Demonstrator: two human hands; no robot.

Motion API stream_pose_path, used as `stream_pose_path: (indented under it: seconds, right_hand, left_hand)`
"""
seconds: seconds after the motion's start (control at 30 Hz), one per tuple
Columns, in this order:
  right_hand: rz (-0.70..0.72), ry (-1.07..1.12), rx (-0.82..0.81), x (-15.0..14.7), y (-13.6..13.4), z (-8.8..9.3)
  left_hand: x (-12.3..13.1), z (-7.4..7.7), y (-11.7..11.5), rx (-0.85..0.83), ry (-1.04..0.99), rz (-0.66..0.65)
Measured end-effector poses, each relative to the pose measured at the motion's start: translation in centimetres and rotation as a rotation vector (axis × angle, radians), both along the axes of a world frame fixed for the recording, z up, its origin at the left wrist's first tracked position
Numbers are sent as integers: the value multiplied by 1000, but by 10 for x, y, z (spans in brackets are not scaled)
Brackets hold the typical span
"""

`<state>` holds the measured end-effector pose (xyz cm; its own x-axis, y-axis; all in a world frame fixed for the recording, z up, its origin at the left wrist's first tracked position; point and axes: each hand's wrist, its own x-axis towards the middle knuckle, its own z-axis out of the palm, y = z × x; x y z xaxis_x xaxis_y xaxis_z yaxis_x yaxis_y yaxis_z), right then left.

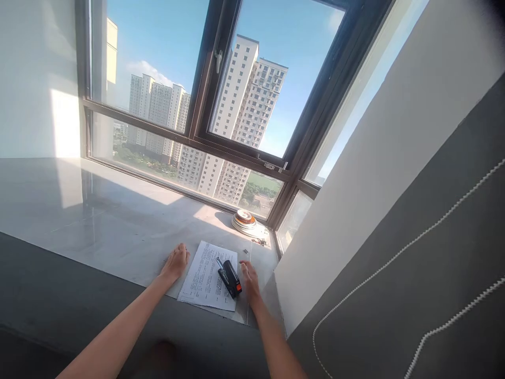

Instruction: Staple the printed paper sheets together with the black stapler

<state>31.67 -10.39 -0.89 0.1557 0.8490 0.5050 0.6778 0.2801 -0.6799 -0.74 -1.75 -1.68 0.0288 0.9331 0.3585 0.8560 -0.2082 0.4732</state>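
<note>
A stack of printed paper sheets (203, 273) lies on the pale stone window sill. On top of it rests a black stapler (230, 279) with a red-orange patch at its near end; its top appears swung up, with a shiny metal strip showing. To the left of the paper, my left hand (177, 262) rests on the sill with its fingers curled in; what they hold, if anything, is hidden. My right hand (250, 279) is just right of the stapler and apart from it, fingers loosely stretched out. Small dark bits, perhaps staples (245, 251), lie beyond my right hand.
A round stack of plates or coils (244, 221) stands in the sill's far right corner, with small dark items (259, 241) before it. Dark-framed windows (193, 139) rise behind. A slanted wall (355, 158) borders the right, where a white beaded cord (379, 271) hangs.
</note>
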Motion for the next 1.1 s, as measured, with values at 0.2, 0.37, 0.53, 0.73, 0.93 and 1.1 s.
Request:
stream_pose_path:
  seconds: [0.2, 0.37, 0.53, 0.73, 0.93, 1.1]
  right_hand:
    - [277, -168, 13, -18, -21, 9]
    - [336, -82, -43, -11, -28, 16]
    - [323, -115, 3, -13, -33, 16]
    - [290, -88, 16, -16, -34, 14]
    - [324, -79, 19, -15, -33, 14]
    - [323, -100, 13, -14, -32, 14]
  left_hand:
    - [3, -4, -6, 120, -206, -155]
    - [23, 0, -21, 139, -291, -342]
    - [33, 5, -29, 85, -309, -496]
    - [43, 10, -33, 82, -259, -554]
    - [61, 21, -40, 51, -147, -622]
    - [66, 24, -34, 37, -124, -611]
